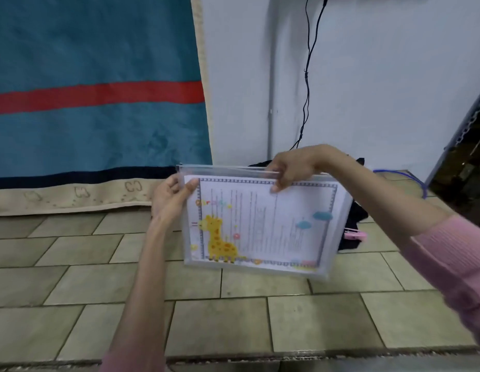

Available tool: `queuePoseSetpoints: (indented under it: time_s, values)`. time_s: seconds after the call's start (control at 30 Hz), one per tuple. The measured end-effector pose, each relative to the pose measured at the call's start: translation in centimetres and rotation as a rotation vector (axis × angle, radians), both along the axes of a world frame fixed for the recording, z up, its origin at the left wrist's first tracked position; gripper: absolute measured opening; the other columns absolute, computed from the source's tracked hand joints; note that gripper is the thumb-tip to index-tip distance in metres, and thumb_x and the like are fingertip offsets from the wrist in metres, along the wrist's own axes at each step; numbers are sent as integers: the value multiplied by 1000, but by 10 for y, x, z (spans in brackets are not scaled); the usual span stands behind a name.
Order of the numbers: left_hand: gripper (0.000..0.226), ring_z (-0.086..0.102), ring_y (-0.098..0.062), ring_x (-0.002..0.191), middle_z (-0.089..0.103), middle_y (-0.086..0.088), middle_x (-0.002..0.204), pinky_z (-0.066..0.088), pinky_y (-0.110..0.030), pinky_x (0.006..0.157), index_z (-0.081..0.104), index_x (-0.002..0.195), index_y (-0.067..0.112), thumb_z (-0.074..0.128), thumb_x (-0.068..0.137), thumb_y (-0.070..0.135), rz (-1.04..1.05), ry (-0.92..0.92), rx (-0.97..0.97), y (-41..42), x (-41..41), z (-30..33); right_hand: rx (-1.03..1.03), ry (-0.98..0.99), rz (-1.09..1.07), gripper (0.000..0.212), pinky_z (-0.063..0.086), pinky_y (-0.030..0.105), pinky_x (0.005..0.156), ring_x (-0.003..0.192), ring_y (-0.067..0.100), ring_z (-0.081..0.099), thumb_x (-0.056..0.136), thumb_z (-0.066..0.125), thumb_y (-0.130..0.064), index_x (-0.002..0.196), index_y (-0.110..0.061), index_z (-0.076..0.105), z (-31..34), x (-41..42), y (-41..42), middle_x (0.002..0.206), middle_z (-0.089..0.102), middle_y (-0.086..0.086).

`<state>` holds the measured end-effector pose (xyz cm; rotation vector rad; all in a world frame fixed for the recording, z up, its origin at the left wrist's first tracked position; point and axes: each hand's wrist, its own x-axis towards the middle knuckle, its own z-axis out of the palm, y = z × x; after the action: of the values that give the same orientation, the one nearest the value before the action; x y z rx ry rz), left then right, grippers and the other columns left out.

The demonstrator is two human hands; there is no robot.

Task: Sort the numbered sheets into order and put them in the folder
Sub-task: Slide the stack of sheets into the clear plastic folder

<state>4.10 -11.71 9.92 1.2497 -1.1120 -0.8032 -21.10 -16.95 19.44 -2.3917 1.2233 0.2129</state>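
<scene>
A clear plastic zip folder (263, 268) with a yellow giraffe print is held upright in the air at the middle of the view. White printed sheets (271, 221) with a patterned border sit inside it. My left hand (170, 196) grips the folder's upper left corner, thumb on the front. My right hand (292, 167) pinches the zip strip along the top edge, right of the middle. The numbers on the sheets are too blurred to read.
Below lies a tiled floor (233, 312). A blue blanket with a red stripe (99, 95) hangs at the left. Behind the folder are a dark cloth (354, 210), a pink object (356, 234), a black cable (307, 76) on the white wall and a blue cable (410, 178).
</scene>
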Motion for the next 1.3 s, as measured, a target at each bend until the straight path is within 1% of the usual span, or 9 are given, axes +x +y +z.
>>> queuePoseSetpoints:
  time_s: [0.23, 0.3, 0.43, 0.63, 0.7, 0.8, 0.93, 1.13, 1.3]
  values:
    - [9, 69, -2, 59, 73, 7, 64, 55, -16, 53, 58, 85, 15, 60, 87, 7, 46, 242, 71, 8, 0, -30, -815, -1075, -571, 25, 42, 9, 83, 91, -5, 58, 85, 65, -13, 109, -15, 67, -63, -67, 31, 99, 64, -15]
    - [8, 69, -2, 60, 73, 9, 64, 55, -16, 54, 58, 86, 14, 58, 88, 6, 26, 273, 75, 9, 0, -32, -693, -1261, -838, 29, 44, 8, 81, 85, -13, 58, 88, 61, -11, 117, -8, 61, -86, -89, 33, 103, 63, -4]
    - [8, 69, -1, 62, 73, 3, 75, 57, -17, 57, 58, 87, 17, 59, 88, 9, 43, 262, 85, 6, 1, -32, -190, -1351, -872, 21, 50, 34, 90, 90, 9, 62, 90, 59, -13, 110, -7, 65, -128, -97, 31, 91, 72, -4]
    - [62, 51, -18, 120, 50, -5, 136, 43, -34, 101, 49, 129, 18, 76, 74, 30, 412, -156, 88, 10, -14, -11, -155, -1609, -835, 15, 53, 20, 71, 71, 3, 62, 92, 55, -10, 85, -18, 65, -122, -86, 29, 70, 71, -14]
    - [58, 50, -13, 115, 51, 3, 127, 42, -29, 101, 53, 125, 21, 76, 73, 31, 492, -285, -137, 13, -46, 13, -141, -1605, -807, 13, 52, 19, 69, 71, 5, 61, 92, 55, -11, 86, -15, 66, -123, -86, 29, 71, 70, -13]
    - [42, 55, 1, 96, 61, 11, 109, 42, -6, 86, 63, 116, 18, 74, 77, 27, -17, -380, -183, 4, -121, 44, -125, -1598, -786, 13, 52, 21, 68, 72, 7, 61, 92, 55, -13, 90, -12, 67, -127, -88, 30, 73, 69, -10]
    - [42, 62, -5, 96, 69, -1, 111, 48, -12, 82, 65, 117, 15, 73, 78, 29, -529, -565, -65, -19, -206, 62, -101, -1614, -769, 15, 49, 28, 74, 76, 11, 60, 93, 54, -14, 87, -14, 68, -130, -90, 29, 74, 70, -9]
    - [14, 58, 16, 61, 75, -1, 86, 42, 2, 62, 75, 90, 13, 71, 78, 17, -488, -639, -136, -37, -221, 55, -101, -1664, -805, 16, 51, 28, 78, 80, 13, 63, 92, 54, -14, 89, -16, 70, -131, -88, 27, 78, 72, -5]
    - [13, 62, 1, 68, 75, -1, 81, 47, -12, 64, 76, 88, 17, 72, 78, 25, -311, -612, -129, -37, -214, 55, -228, -1675, -865, 17, 50, 29, 82, 82, 10, 64, 90, 60, -18, 82, -25, 73, -131, -80, 22, 79, 74, -11]
